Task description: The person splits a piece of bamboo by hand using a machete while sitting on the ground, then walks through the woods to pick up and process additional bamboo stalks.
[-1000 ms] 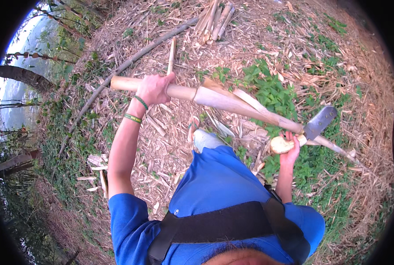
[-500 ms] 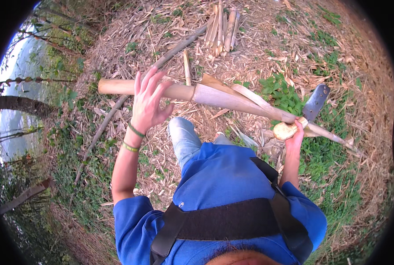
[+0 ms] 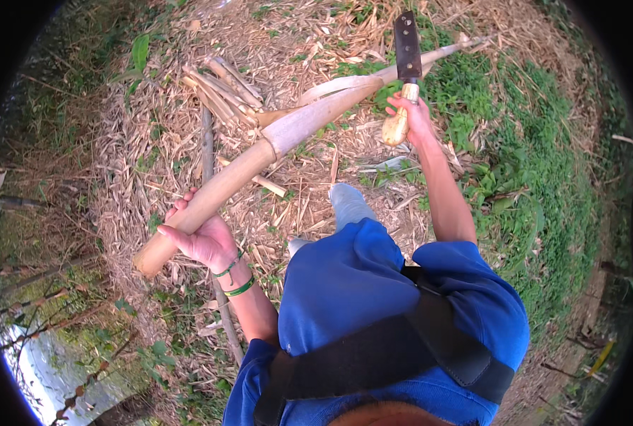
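A long bamboo stalk (image 3: 231,177) runs slantwise from the thick cut end at the lower left to its thin tip at the upper right. Pale papery sheath (image 3: 323,117) wraps its middle part, with a strip peeling off the far side. My left hand (image 3: 206,238) grips the stalk from below near the thick end, thumb on the near side and fingertips showing beyond it. In my right hand (image 3: 417,117) is a machete (image 3: 407,53) with a broad dark blade and a pale wooden handle. Its blade points away from me and overlaps the stalk's thinner part in view; whether they touch I cannot tell.
Several cut bamboo pieces (image 3: 224,89) lie in a pile at the far left. A thin grey pole (image 3: 208,142) lies under the stalk, and a short stick (image 3: 260,181) sits near it. Dry leaf litter covers the ground, with green plants (image 3: 515,142) on the right.
My left hand, spread above the stalk before, now grips it near the thick end. That end has swung nearer me. My right hand has raised the machete away from the stalk's narrow part.
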Demonstrator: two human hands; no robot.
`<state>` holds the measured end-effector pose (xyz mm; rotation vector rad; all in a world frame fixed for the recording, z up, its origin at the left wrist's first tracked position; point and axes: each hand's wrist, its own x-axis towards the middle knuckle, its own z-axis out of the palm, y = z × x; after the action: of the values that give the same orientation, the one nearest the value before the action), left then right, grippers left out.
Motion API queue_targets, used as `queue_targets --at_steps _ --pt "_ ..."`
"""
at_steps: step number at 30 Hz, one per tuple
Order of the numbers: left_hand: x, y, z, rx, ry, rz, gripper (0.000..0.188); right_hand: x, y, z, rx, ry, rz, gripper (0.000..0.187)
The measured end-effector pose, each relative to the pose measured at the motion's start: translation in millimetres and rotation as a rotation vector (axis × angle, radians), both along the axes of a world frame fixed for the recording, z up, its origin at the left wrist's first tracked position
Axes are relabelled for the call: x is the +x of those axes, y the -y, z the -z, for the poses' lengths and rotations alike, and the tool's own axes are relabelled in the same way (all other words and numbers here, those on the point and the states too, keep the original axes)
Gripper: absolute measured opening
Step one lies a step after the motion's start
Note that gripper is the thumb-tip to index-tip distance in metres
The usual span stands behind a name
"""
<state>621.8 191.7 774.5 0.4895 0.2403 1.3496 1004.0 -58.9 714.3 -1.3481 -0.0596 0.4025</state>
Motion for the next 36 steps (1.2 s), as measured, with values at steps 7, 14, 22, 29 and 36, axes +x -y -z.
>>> queue_targets --at_steps 7,14,22,29,36 --pt "-27.8 -34.8 -33.8 0.002 0.041 -0.113 0.045 -134.5 85.8 2.8 -0.168 0.278 0.182 0.02" --pt "-21.2 21.3 -54.4 -0.004 0.05 -0.145 0.029 -176.1 106.9 49.0 -0.399 0.275 0.204 0.021" --pt "-36.4 76.8 -31.5 0.088 0.055 -0.081 0.01 -124.3 159.8 59.1 -0.59 0.446 0.071 0.023" --pt "-48.1 135.2 -46.9 0.258 0.076 -0.094 0.007 -120.5 196.5 78.6 -0.576 0.336 0.105 0.026" --pt "-66.2 119.2 -55.9 0.302 0.168 -0.007 0.005 -156.9 194.2 14.5 -0.553 0.346 0.152 0.029"
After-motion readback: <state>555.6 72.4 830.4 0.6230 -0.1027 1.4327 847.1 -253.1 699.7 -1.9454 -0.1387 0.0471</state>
